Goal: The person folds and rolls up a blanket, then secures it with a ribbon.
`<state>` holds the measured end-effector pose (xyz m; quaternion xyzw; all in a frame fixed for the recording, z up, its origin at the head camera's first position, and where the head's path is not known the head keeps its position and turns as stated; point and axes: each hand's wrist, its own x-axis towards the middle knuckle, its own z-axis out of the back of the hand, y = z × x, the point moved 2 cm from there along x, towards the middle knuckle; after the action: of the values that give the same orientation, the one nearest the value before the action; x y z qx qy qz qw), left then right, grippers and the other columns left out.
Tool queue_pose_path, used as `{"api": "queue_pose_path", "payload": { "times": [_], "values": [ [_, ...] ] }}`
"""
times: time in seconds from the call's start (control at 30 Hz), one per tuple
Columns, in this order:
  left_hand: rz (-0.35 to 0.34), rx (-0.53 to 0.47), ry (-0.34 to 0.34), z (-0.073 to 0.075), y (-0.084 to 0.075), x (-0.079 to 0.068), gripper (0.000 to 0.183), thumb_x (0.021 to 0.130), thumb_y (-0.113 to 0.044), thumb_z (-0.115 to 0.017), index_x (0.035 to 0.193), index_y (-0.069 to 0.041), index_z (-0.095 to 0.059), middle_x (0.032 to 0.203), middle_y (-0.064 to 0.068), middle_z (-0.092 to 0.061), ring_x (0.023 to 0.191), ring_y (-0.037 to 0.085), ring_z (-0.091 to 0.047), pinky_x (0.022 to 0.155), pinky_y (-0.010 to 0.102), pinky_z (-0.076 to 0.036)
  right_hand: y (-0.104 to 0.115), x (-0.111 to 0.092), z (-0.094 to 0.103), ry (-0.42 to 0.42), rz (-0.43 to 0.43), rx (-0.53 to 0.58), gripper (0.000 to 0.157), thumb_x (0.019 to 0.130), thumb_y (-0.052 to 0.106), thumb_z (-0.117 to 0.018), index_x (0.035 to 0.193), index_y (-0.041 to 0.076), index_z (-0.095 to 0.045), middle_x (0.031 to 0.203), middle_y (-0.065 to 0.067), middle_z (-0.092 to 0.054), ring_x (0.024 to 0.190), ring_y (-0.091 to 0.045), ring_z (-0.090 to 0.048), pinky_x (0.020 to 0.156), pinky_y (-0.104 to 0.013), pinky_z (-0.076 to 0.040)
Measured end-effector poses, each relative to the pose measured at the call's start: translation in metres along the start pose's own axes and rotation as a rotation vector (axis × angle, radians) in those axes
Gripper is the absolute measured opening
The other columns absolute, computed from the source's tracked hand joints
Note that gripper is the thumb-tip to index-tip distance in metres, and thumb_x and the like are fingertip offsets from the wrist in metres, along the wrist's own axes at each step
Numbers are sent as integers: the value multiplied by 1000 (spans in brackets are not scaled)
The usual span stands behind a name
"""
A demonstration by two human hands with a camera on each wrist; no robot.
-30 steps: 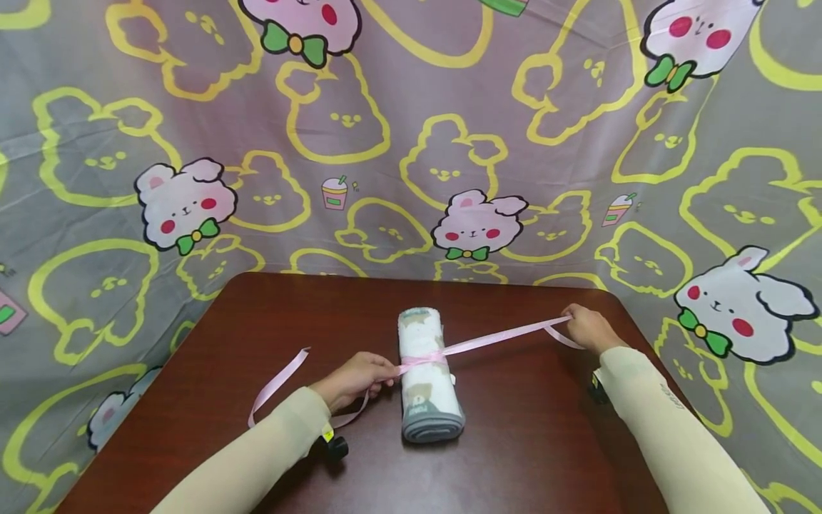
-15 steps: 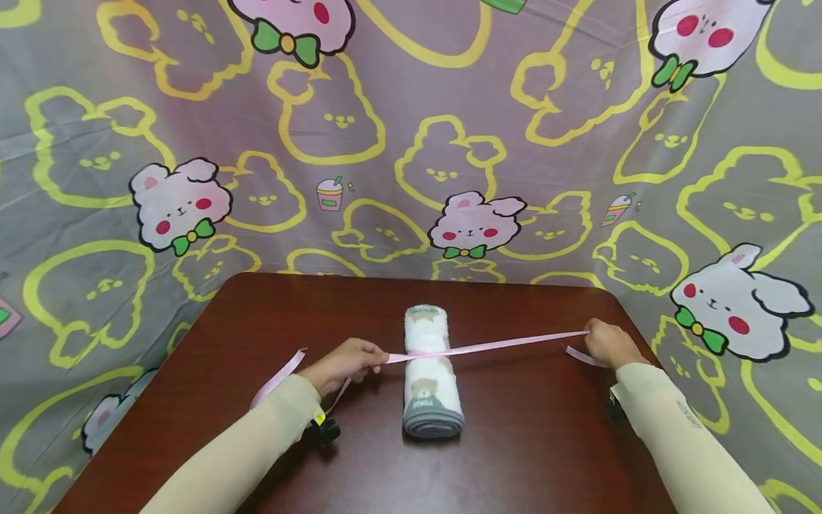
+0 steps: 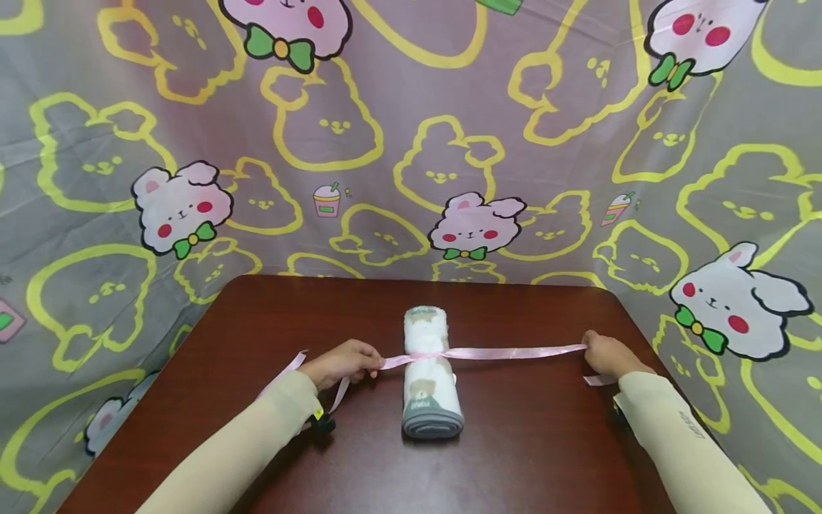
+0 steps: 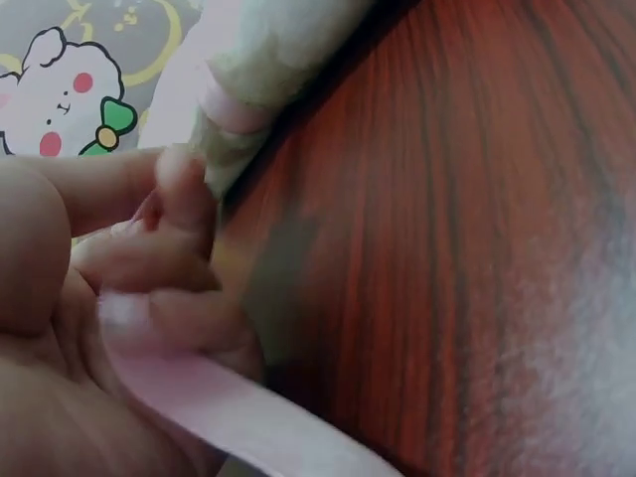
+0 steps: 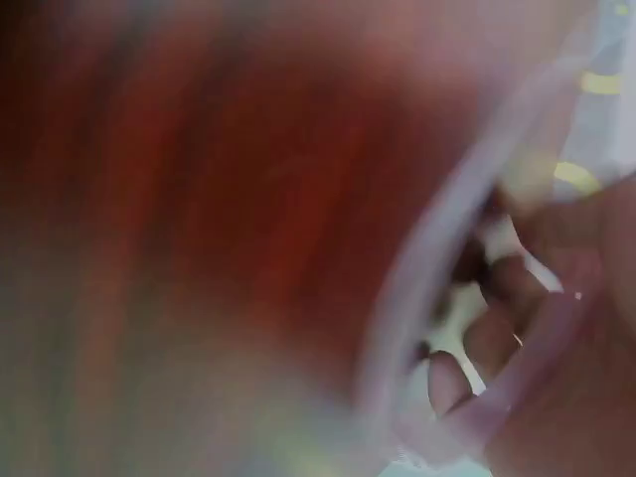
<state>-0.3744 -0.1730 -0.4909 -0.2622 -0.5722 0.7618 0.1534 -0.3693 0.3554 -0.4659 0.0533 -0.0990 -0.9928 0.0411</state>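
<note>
Nearest, two long cream fabric sleeves are flanking the landmark, a grey-edged, bear-print white towel roll that is lying lengthwise, grey-edged end nearer. The left hand is pinching a narrow, shiny pink ribbon just left of the roll, its other fingers curling over the spare length, seemingly to stop slipping. A loose tail is trailing farther left of the roll. The right hand is gripping the same ribbon well right of the roll, a short tail hanging below; its wrist view is blurring, so exact finger placement isn't showing. Between hands, the ribbon is running nearly straight across the roll's middle, probably being held tight so the band is sitting snug; whether it's knotting there, can't tell. Under the roll, a reddish-brown wooden tabletop is supporting it. Beyond the roll, a grey cartoon-print fabric backdrop is hanging.
</note>
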Motion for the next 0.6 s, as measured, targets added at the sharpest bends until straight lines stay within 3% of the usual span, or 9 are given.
{"api": "queue_pose_path", "payload": {
  "times": [0.13,0.23,0.37,0.47,0.6],
  "values": [
    [-1,-13,40,-5,-4,2,23,95,-14,-61,103,8,-64,77,8,-65,55,13,-47,52,26,-41,21,4,5,80,96,78,40,73,-1,-55,113,-5,-59,107,-22,-58,93,-35,-54,75,-49,-44],
    [4,16,31,-7,-9,3,24,95,-19,-64,105,2,-66,86,12,-69,62,16,-54,58,29,-46,52,9,8,139,156,107,59,70,0,-61,128,-5,-55,125,-25,-52,112,-40,-49,87,-53,-42],
    [-8,98,21,-11,-17,8,23,94,-26,-65,103,-5,-69,94,14,-70,71,19,-60,65,34,-50,101,13,1,192,248,221,54,84,16,-66,135,4,-53,135,-16,-51,126,-37,-43,101,-57,-34],
    [-34,152,16,-17,-21,13,22,95,-25,-64,101,-4,-70,91,14,-69,71,18,-60,66,34,-51,141,16,-8,200,303,357,48,92,35,-64,132,10,-59,129,-7,-58,122,-31,-48,101,-54,-37],
    [-62,164,0,-24,-23,17,19,94,-18,-64,98,0,-69,80,10,-66,64,16,-56,60,31,-48,185,23,-26,141,390,512,46,94,42,-61,127,9,-61,111,-3,-64,102,-22,-57,86,-43,-49]
  ]
}}
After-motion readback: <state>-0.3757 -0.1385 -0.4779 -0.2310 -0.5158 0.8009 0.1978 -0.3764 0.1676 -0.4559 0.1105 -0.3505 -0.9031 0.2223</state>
